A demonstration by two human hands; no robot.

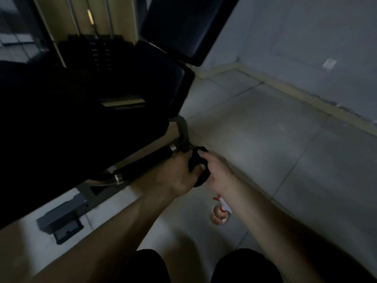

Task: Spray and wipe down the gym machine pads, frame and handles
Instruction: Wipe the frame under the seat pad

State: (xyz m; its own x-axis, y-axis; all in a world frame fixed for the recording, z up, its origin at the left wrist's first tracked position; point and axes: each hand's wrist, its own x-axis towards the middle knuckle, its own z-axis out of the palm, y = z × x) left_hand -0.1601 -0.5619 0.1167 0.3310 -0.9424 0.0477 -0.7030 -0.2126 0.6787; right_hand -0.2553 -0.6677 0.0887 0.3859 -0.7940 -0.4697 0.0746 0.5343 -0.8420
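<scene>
A dark cloth [199,167] is bunched between both hands, just right of the machine's black foam handle [145,163]. My left hand [179,172] grips the cloth's left side, thumb curled over it. My right hand [219,170] grips the cloth from the right, fingers wrapped over its top. The machine's dark seat pad [91,111] fills the left of the view, with a back pad [183,23] above it. A spray bottle [220,211] with a red and white trigger stands on the floor below my right wrist.
The grey steel frame [182,129] bends down behind the handle, and a base foot [61,219] lies on the floor at lower left. A weight stack [100,54] stands behind the seat. Tiled floor [265,139] runs right to a grey wall [306,37]. My knees show at the bottom.
</scene>
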